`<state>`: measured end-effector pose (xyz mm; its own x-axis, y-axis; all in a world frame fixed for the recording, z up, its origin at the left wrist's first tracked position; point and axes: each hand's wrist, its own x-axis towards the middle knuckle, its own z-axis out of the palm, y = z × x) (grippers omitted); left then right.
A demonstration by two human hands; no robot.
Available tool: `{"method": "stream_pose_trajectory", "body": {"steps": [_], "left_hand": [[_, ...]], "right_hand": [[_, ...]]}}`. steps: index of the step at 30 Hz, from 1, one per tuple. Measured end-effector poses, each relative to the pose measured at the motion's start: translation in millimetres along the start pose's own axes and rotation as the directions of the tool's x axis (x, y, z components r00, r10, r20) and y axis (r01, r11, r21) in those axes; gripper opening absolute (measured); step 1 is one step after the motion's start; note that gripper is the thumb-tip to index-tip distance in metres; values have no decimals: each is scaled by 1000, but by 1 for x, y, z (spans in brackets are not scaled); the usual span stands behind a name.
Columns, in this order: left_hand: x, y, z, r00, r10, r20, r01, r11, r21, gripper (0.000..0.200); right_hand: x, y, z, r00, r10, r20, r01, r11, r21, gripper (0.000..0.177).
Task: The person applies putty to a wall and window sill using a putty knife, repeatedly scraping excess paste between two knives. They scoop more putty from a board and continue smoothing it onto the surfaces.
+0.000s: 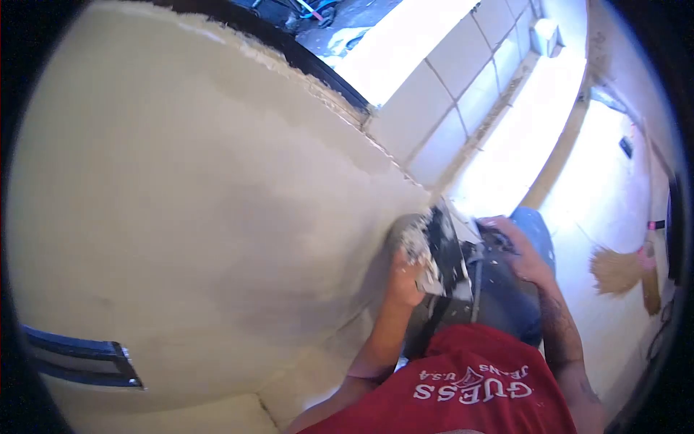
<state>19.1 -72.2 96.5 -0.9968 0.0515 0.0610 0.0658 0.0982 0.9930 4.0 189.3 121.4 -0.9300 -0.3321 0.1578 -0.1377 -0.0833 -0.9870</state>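
Observation:
I am looking down along a cream plastered wall (202,188). My left hand (405,278), smeared with plaster, grips the lower edge of a dark flat plate (447,249) loaded with white plaster, held close against the wall. My right hand (515,249) is closed on a dark handle (494,233) at the plate's other side. Both hands sit above my blue jeans (510,300) and red shirt (477,383). What exactly the handle belongs to is hidden by the plate and my fingers.
A dark frame (318,65) edges the wall at the top, with large white tiles (448,101) beside it. A straw broom (620,271) lies on the bright tiled floor (614,181) at the right. A blue-edged fitting (79,356) sticks out at lower left.

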Motion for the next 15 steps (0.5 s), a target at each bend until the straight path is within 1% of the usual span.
{"method": "stream_pose_trajectory", "body": {"steps": [1, 2, 3, 4, 5, 6, 8, 9, 11, 12, 13, 14, 15], "left_hand": [[-4, 1, -6, 972, -221, 75, 233, 900, -369, 49], [-6, 1, -10, 897, -384, 220, 426, 615, -664, 50], [-4, -4, -10, 873, -375, 311, 483, 576, -660, 50], [-5, -17, -21, 843, -354, 406, 539, 540, -647, 50], [-8, -27, -32, 806, -325, 495, 591, 506, -628, 50], [-11, -37, -39, 787, -353, 507, 617, 473, -629, 50], [-14, -55, -46, 756, -384, 530, 654, 404, -639, 49], [-15, -61, -48, 777, -332, 535, 621, 541, -567, 48], [-12, -75, -52, 798, -324, 508, 594, 564, -573, 49], [-16, -82, -51, 807, -325, 494, 585, 561, -586, 51], [-27, -97, -54, 792, -402, 460, 607, 604, -517, 48], [-34, -118, -65, 779, -463, 422, 622, 651, -434, 46], [-37, -134, -81, 786, -480, 390, 617, 655, -437, 45]], "right_hand": [[4, -18, -6, 998, -46, -49, 43, 997, -60, 61], [3, -28, -17, 990, -54, -127, 40, 993, -110, 60], [7, -14, -28, 961, -12, -276, 30, 998, 61, 61], [13, -12, -24, 895, -5, -445, 130, 959, 250, 65], [16, -2, -26, 893, 88, -441, 118, 901, 418, 66], [18, 10, -31, 892, 179, -414, 102, 815, 571, 66], [30, 34, -31, 876, 258, -407, 58, 782, 621, 63], [37, 42, -33, 867, 295, -401, 34, 769, 639, 62], [52, 34, -43, 930, 210, -302, 88, 671, 736, 56], [59, 24, -54, 953, 174, -249, 90, 620, 779, 53], [72, 1, -60, 970, 62, -233, 151, 597, 788, 46], [87, 2, -67, 980, 51, -192, 134, 549, 825, 44], [106, -13, -67, 973, 19, -232, 183, 552, 813, 44]]}}
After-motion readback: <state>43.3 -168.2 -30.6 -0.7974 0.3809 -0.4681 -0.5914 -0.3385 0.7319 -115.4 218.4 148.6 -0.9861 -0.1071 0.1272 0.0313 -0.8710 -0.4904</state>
